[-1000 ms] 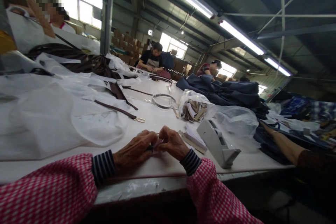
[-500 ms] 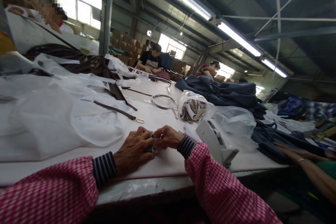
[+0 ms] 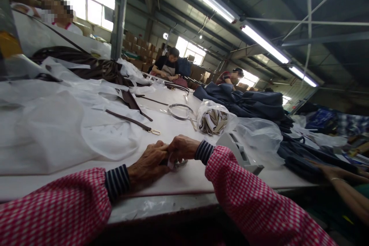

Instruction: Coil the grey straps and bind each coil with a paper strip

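Observation:
My left hand (image 3: pixel 152 163) rests low on the white tabletop near the front edge, its fingers bent around something small and dark that they mostly hide. Touching it from the other side, my right hand (image 3: pixel 182 148) is closed in a pinch. A small pale strip (image 3: pixel 172 160) shows below my right fingers, between the hands. Something shiny lies partly hidden under the right hand. Just beyond my right wrist stands a light grey dispenser-like device (image 3: pixel 235 148). A dark brown strap (image 3: pixel 129 120) with a gold-coloured metal ring (image 3: pixel 155 132) lies ahead of the left hand.
White translucent sheeting (image 3: pixel 57 134) covers the left side. A plastic bag of cut strips (image 3: pixel 215 119) sits ahead, near a loop of banding (image 3: pixel 180 111). Dark blue fabric (image 3: pixel 242 100) is piled behind. A co-worker's hand (image 3: pixel 331 171) touches dark fabric at right.
My right hand has turned and risen slightly over the left fingers, uncovering more of the pale strip. Both hands stay together at the same spot, and the view has shifted a little.

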### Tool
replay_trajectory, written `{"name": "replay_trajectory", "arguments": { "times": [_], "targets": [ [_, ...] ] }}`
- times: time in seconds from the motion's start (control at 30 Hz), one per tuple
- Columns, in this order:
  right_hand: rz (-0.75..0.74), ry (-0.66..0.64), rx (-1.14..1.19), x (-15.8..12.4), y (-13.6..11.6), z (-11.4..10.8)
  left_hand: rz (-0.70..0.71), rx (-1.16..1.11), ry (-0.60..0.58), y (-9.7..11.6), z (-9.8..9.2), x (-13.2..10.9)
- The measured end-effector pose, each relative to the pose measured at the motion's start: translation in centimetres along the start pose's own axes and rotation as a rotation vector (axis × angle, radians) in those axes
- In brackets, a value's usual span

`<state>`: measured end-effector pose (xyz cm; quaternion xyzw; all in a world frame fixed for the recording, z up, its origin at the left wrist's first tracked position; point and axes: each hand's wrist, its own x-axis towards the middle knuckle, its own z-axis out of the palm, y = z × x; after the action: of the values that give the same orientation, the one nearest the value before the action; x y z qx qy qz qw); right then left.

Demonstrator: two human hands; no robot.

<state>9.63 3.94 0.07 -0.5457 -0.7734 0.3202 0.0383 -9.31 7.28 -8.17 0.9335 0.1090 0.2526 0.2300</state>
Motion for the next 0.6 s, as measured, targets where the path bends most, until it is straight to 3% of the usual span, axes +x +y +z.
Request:
{"name": "replay_trajectory", "arguments": {
  "times": [0.1,0.2,0.33,0.47,0.6],
  "targets": [
    [-0.038,0.009,-0.131,-0.1,-0.7,-0.1,-0.015,0.032,-0.023,-0.2,0.1,0.0],
    [-0.081,0.117,-0.274,-1.0,-1.6,0.6,-0.019,0.036,-0.032,0.1,-0.1,0.1],
    [-0.153,0.272,-0.436,-2.5,-2.2,3.4,-0.004,0.014,0.001,1.2,-0.4,0.2],
    [-0.243,0.459,-0.687,-3.4,-1.8,6.0,-0.111,0.053,0.003,1.9,-0.3,0.3],
    [-0.181,0.489,-0.649,-4.1,-1.8,6.8,-0.12,0.074,-0.004,1.8,-0.2,0.3]
  ]
}}
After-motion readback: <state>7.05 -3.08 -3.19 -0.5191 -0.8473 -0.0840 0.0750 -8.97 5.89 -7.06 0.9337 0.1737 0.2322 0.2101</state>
